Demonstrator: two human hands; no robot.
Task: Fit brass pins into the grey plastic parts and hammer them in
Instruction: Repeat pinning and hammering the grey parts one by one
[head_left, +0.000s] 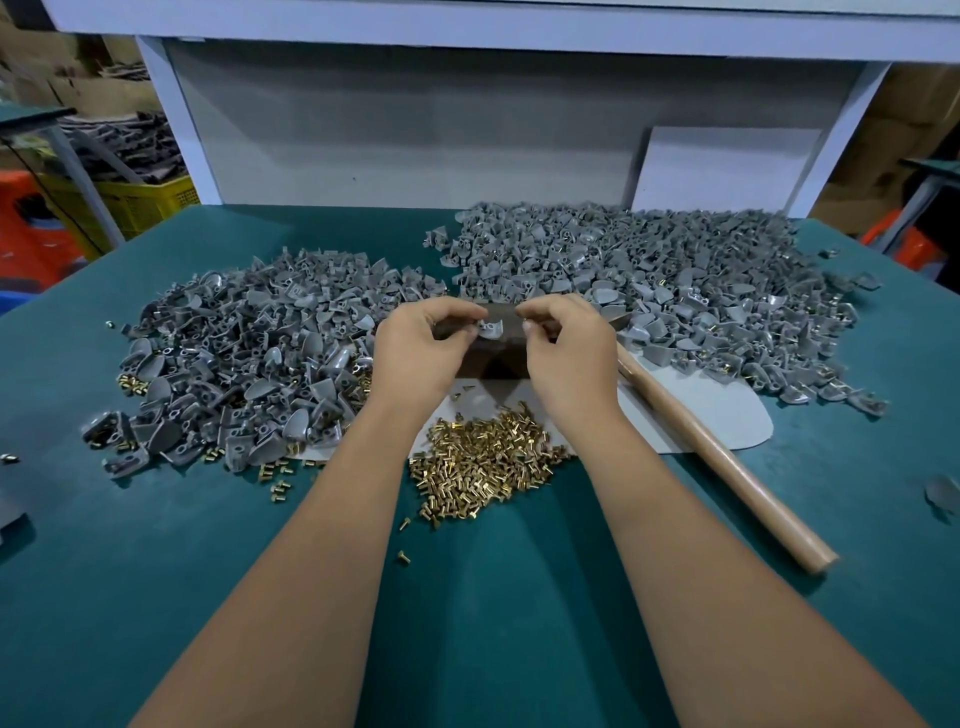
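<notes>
One grey plastic part lies on a dark metal block in the middle of the table. My left hand pinches the part's left edge. My right hand hovers just right of it with fingertips pinched together; whether a pin sits between them is hidden. A heap of brass pins lies in front of the block, between my forearms. A hammer with a wooden handle lies to the right, its head hidden behind my right hand.
Two large heaps of grey parts flank the block: the left heap and the right heap. Stray pins lie near the left heap. A grey sheet lies under the hammer on the green table. A white panel leans at the back.
</notes>
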